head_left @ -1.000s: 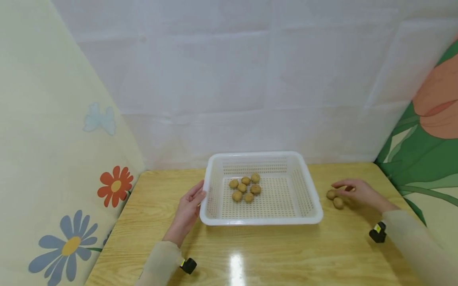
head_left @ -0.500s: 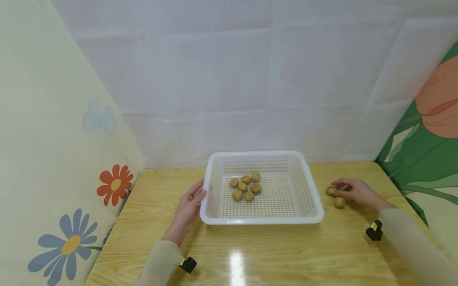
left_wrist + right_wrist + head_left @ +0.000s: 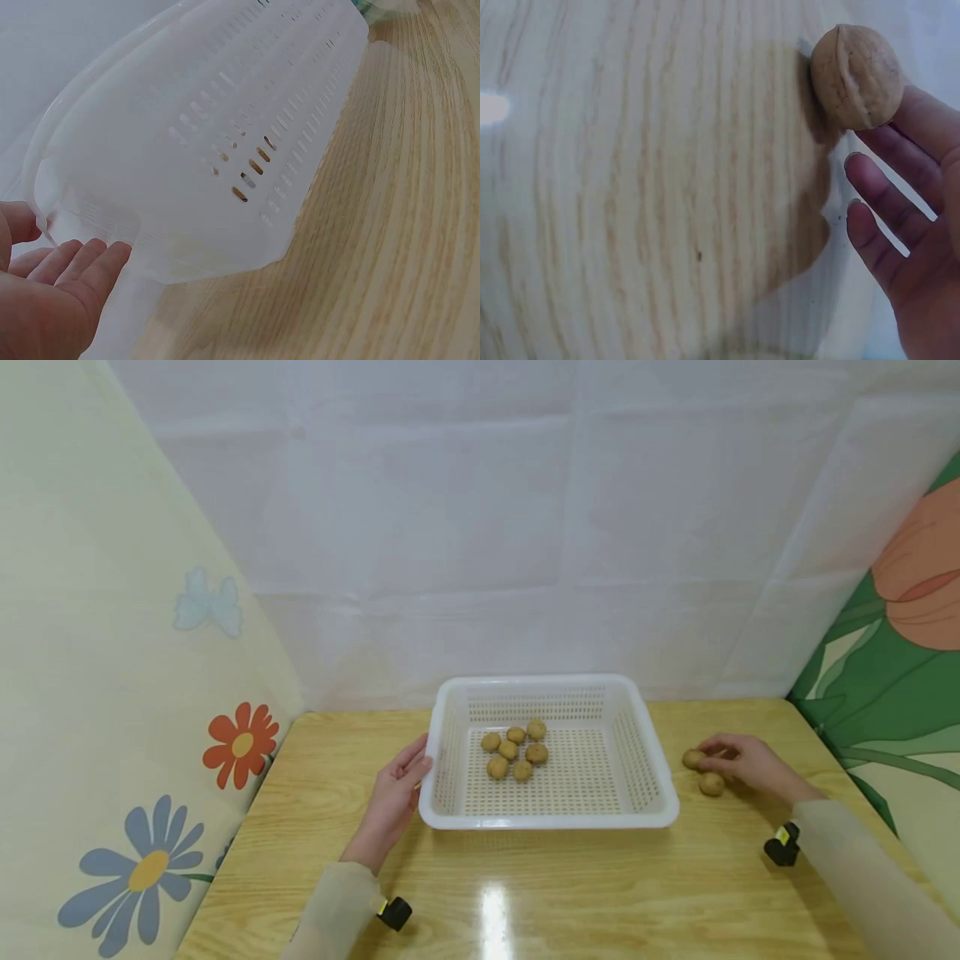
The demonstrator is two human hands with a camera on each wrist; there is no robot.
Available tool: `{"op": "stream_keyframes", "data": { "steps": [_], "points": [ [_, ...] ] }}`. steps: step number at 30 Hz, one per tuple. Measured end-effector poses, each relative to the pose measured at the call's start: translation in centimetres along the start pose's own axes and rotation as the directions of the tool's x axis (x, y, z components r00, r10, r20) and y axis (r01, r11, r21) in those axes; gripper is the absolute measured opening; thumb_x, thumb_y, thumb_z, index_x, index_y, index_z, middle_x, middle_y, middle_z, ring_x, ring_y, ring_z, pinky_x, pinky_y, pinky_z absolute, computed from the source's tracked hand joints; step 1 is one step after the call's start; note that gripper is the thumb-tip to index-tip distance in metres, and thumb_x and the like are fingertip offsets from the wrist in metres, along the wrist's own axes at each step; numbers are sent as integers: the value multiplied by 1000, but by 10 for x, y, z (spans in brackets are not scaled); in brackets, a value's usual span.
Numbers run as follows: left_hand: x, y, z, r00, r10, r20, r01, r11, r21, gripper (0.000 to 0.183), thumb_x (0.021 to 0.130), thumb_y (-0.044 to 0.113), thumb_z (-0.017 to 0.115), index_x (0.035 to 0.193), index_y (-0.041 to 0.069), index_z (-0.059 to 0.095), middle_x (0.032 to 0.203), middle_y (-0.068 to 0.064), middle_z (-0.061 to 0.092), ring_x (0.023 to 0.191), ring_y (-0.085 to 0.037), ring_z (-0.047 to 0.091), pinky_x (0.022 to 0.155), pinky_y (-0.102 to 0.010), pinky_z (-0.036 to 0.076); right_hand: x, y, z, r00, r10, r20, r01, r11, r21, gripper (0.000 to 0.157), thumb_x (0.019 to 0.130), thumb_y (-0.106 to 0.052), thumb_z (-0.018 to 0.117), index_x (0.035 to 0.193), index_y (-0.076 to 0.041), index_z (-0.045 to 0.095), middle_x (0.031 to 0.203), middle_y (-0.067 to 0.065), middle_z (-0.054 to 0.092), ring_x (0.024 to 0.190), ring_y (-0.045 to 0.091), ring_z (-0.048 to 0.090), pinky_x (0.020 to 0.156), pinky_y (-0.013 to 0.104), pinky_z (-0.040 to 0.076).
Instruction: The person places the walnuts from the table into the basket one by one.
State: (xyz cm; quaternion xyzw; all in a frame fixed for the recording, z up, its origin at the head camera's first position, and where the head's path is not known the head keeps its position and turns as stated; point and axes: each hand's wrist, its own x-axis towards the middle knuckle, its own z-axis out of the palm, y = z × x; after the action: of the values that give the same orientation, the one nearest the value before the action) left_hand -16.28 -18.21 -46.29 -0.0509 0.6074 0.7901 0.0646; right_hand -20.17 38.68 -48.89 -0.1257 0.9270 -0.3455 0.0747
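Observation:
In the head view my left hand (image 3: 392,797) holds the left rim of a white plastic basket (image 3: 547,822). The left wrist view shows the thumb at the rim and the fingers (image 3: 94,266) underneath, against the outer wall. Several walnuts (image 3: 507,750) lie grouped in the left half of the basket. Right of it, on the table, are two more walnuts. My right hand (image 3: 750,767) pinches the farther walnut (image 3: 692,759) between thumb and forefinger. The nearer walnut (image 3: 711,784) sits just below the thumb; in the right wrist view this walnut (image 3: 857,77) hides the pinch.
The wooden table (image 3: 585,893) meets a white cloth backdrop (image 3: 420,527) right behind the basket. Painted flower panels (image 3: 150,872) stand along the left and right sides. A small black camera is worn on each wrist.
My right thumb and forefinger have come together on the farther walnut, the hand shifting slightly left. The left hand and basket have stayed in place.

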Motion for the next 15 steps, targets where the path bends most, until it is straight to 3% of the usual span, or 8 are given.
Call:
{"op": "stream_keyframes", "data": {
  "steps": [8,15],
  "points": [
    [0,1,1,1000,-3,-4,3,1000,-5,50,109,6,52,158,3,41,160,-18,44,117,-4,66,98,-28,57,-4,-8,-7,1000,7,-27,-7,1000,17,38,102,-27,70,127,1,70,113,14,73,90,16,62,69,27,55],
    [-1,2,0,1000,-6,4,6,1000,10,51,110,9,52,159,4,40,161,-17,43,119,-2,65,100,-27,56,-6,-31,-17,999,6,-39,-8,999,-33,40,104,-30,67,131,0,70,124,22,71,95,17,62,73,31,55]
  ]
}}
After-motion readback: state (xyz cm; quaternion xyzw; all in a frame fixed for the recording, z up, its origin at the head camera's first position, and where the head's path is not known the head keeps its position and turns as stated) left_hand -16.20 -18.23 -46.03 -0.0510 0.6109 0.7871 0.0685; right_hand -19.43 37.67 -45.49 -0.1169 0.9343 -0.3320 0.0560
